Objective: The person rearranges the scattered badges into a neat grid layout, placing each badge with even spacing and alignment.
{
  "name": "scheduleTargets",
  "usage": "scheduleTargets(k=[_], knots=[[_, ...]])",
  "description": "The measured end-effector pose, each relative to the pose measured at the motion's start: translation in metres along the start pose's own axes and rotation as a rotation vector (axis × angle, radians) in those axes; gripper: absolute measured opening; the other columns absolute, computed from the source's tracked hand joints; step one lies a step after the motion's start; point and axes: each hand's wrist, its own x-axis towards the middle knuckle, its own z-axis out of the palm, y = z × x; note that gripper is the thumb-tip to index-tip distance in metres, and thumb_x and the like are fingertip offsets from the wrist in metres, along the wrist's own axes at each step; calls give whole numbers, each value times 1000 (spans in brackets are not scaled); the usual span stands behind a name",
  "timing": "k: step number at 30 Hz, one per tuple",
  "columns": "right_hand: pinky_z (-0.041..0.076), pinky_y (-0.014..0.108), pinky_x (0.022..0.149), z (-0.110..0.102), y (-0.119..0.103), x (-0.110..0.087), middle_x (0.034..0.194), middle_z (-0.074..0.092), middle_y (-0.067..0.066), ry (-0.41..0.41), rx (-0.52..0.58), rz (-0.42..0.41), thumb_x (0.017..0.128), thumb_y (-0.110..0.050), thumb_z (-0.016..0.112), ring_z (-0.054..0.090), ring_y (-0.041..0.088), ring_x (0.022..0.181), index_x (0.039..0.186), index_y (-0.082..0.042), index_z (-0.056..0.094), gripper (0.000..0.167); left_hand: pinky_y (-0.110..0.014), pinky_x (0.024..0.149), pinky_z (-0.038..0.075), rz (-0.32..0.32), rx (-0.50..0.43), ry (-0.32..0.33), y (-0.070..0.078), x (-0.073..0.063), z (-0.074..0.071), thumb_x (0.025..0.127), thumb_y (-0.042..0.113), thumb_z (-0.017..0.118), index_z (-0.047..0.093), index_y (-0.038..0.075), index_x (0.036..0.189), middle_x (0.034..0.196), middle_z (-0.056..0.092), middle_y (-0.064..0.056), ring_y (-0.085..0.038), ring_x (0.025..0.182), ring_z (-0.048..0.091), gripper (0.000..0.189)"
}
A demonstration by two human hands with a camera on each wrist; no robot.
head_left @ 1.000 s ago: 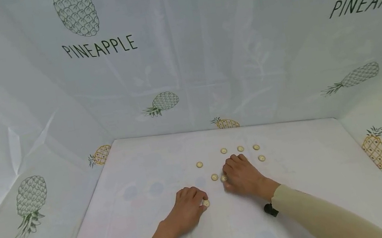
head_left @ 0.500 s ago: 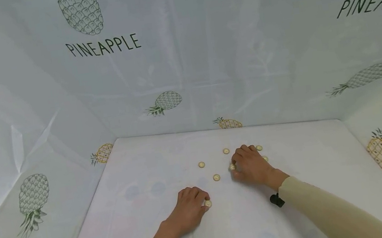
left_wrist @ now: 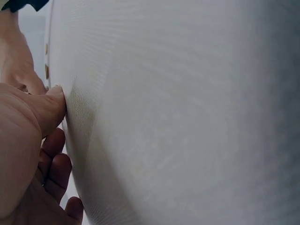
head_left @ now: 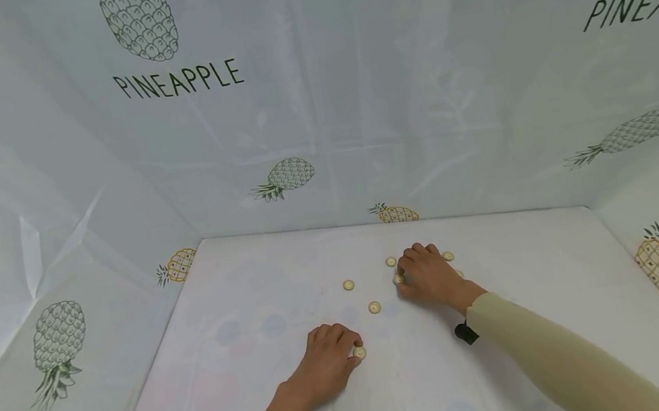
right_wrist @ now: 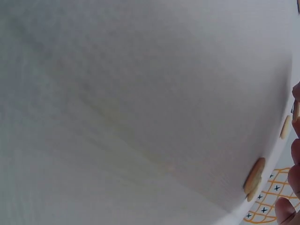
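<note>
My left hand (head_left: pixel 326 361) rests low over the table at centre and pinches a small round wooden disc (head_left: pixel 360 353) between thumb and forefinger. Farther back and to the right, my right hand (head_left: pixel 431 277) holds another pale wooden disc (head_left: pixel 399 279) at its fingertips, its face showing a dark mark. That held disc is partly cut off at the edge of the right wrist view. In the left wrist view the thumb (left_wrist: pixel 54 103) covers the left hand's disc. Between the hands lies a loose disc (head_left: pixel 374 307).
More loose discs lie around: a left one (head_left: pixel 348 285), a back one (head_left: pixel 390 262), and one right of the right hand (head_left: pixel 448 256). Another peeks out behind that hand. The white-covered table (head_left: pixel 239 283) meets a hanging pineapple-print sheet (head_left: pixel 343 125) at the back.
My right hand has moved back and to the right with its disc, covering part of the back group. My left hand keeps its place and its pinch.
</note>
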Motion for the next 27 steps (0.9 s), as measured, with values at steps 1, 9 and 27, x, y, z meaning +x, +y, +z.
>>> scheduleTargets(k=[1,9,27], knots=[[43,48,86,1,0,0,98,65,4,-9,3,5,91,-29,76,52,26,94,95,-12,71,18,-48,112,36,1,3,1,0,0,1,106,29,66,61,24,121,123,56,6,-18,122,50,17],[41,46,84,2,-4,5,92,63,1,-76,22,37,89,-29,70,51,24,91,94,-13,72,16,-48,113,36,4,5,3,-1,0,5,105,28,67,61,25,120,123,56,5,-19,123,50,17],[41,43,82,1,-6,8,94,65,0,-105,35,58,93,-30,71,51,22,90,94,-14,73,15,-48,113,37,10,6,1,0,-1,0,105,28,67,61,23,122,124,56,5,-19,123,50,19]])
